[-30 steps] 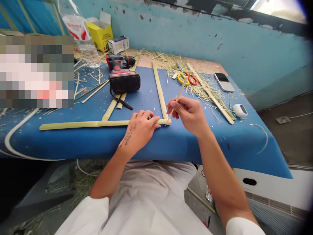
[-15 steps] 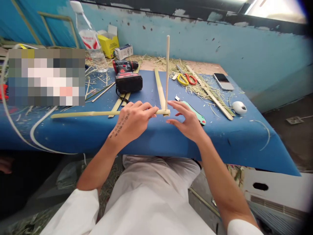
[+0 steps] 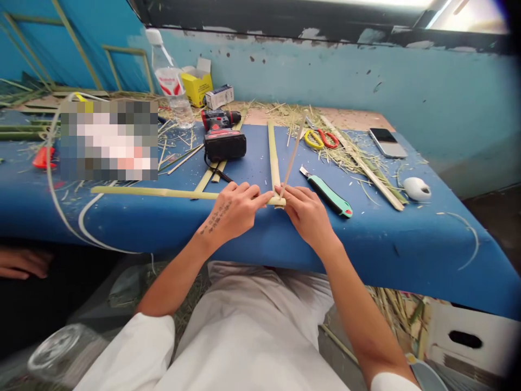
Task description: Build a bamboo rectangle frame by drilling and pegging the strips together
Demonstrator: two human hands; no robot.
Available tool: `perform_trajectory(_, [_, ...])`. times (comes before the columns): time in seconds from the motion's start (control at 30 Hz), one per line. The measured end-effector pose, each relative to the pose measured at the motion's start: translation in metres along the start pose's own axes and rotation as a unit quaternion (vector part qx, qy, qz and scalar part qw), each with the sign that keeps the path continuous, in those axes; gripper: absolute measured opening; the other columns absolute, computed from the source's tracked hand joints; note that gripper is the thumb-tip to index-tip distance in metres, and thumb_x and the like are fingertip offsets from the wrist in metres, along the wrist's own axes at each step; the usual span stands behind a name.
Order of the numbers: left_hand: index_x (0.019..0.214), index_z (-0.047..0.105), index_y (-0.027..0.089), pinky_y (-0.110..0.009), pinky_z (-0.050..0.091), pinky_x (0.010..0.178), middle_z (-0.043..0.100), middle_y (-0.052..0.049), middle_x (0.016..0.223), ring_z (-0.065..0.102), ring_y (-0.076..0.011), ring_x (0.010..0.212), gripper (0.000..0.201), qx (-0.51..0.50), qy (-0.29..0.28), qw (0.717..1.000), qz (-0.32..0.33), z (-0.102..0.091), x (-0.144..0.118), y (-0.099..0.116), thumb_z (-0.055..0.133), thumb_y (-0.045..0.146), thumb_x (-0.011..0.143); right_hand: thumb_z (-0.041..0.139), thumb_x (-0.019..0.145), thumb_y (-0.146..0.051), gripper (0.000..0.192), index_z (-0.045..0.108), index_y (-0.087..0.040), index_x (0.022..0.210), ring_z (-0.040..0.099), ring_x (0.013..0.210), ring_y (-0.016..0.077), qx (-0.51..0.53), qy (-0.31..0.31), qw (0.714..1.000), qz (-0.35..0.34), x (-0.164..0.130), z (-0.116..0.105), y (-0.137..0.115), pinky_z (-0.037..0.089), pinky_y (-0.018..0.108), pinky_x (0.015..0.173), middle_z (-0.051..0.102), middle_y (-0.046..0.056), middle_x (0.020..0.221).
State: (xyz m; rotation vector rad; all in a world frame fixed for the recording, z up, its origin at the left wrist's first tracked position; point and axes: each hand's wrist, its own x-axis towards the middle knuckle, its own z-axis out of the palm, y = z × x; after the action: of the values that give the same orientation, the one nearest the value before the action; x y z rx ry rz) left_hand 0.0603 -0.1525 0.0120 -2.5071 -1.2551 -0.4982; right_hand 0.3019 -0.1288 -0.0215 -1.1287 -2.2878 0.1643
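My left hand [image 3: 238, 212] is closed round a long pale bamboo strip [image 3: 163, 193] near its right end, the strip lying crosswise along the table's front edge. A second bamboo strip [image 3: 273, 152] meets that end at about a right angle and points away from me. At the joint, my right hand [image 3: 306, 214] is closed with its fingertips on the base of a thin bamboo stick [image 3: 293, 155], which rises tilted to the right. The fingers partly hide the joint. Just right of this hand lies a green utility knife [image 3: 328, 193], blade showing.
A cordless drill [image 3: 223, 136] rests on more strips behind my left hand. Farther back stand a water bottle [image 3: 173, 87] and a yellow box [image 3: 197, 87]. Scissors [image 3: 321, 139], bamboo shavings, a phone [image 3: 387, 143] and a white mouse-like object [image 3: 417, 189] lie rightward. Another person's hand [image 3: 24, 262] shows at left.
My right hand has moved in to the joint and its fingers have closed at the thin stick's base. The stick, upright before, now leans right. The whole view has shifted slightly.
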Motion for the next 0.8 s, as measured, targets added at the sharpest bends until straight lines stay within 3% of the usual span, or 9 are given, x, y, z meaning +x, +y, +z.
perform_trajectory(0.07, [0.140, 0.068, 0.027, -0.041, 0.036, 0.079, 0.072, -0.005, 0.101, 0.061, -0.0236, 0.092, 0.037, -0.008, -0.010, 1.000, -0.005, 0.008, -0.004, -0.001, 0.043, 0.024, 0.112, 0.058, 0.106, -0.035, 0.052, 0.059, -0.023, 0.157, 0.066, 0.131, 0.0327, 0.008, -0.018, 0.999, 0.044, -0.008, -0.012, -0.001, 0.055, 0.054, 0.110, 0.072, 0.012, 0.143])
perform_trajectory(0.17, [0.140, 0.067, 0.028, -0.040, 0.036, 0.079, 0.072, -0.005, 0.103, 0.061, -0.0229, 0.092, 0.039, -0.028, -0.030, 0.999, -0.014, 0.016, -0.007, 0.000, 0.043, 0.021, 0.111, 0.071, 0.099, -0.043, 0.057, 0.064, -0.022, 0.152, 0.070, 0.126, 0.0341, 0.041, 0.029, 0.991, 0.125, -0.015, -0.038, -0.008, 0.057, 0.054, 0.108, 0.076, 0.013, 0.134])
perform_trajectory(0.3, [0.141, 0.067, 0.028, -0.038, 0.038, 0.077, 0.070, -0.006, 0.102, 0.060, -0.0220, 0.091, 0.039, -0.059, -0.056, 0.996, -0.023, 0.015, -0.013, 0.009, 0.043, 0.021, 0.111, 0.071, 0.098, -0.053, 0.050, 0.072, -0.026, 0.141, 0.076, 0.104, 0.0257, 0.171, 0.051, 0.968, 0.177, -0.009, -0.059, -0.026, 0.063, 0.042, 0.091, 0.079, 0.008, 0.125])
perform_trajectory(0.43, [0.141, 0.067, 0.028, -0.039, 0.039, 0.079, 0.070, -0.006, 0.102, 0.059, -0.0231, 0.092, 0.039, -0.062, -0.058, 0.996, -0.019, 0.007, -0.024, 0.017, 0.044, 0.020, 0.110, 0.072, 0.098, -0.052, 0.046, 0.074, -0.025, 0.136, 0.076, 0.104, 0.0221, 0.251, 0.038, 0.955, 0.154, 0.000, -0.050, -0.042, 0.063, 0.036, 0.088, 0.080, 0.006, 0.124])
perform_trajectory(0.6, [0.138, 0.070, 0.029, -0.042, 0.042, 0.088, 0.070, -0.009, 0.123, 0.059, -0.0267, 0.107, 0.041, -0.041, -0.010, 0.998, -0.041, 0.007, -0.039, 0.026, 0.050, 0.015, 0.105, 0.068, 0.102, -0.047, 0.027, 0.080, -0.023, 0.107, 0.074, 0.086, 0.0174, 0.271, 0.057, 0.951, 0.140, 0.000, -0.037, -0.054, 0.060, 0.032, 0.077, 0.081, 0.004, 0.108])
perform_trajectory(0.8, [0.140, 0.070, 0.029, -0.041, 0.043, 0.096, 0.070, -0.008, 0.122, 0.057, -0.0256, 0.110, 0.041, -0.078, 0.036, 0.995, -0.052, 0.014, -0.052, 0.037, 0.055, 0.014, 0.104, 0.063, 0.105, -0.042, 0.021, 0.072, -0.023, 0.103, 0.072, 0.083, 0.0165, 0.280, 0.034, 0.948, 0.144, -0.013, -0.035, -0.061, 0.060, 0.030, 0.077, 0.077, 0.003, 0.098])
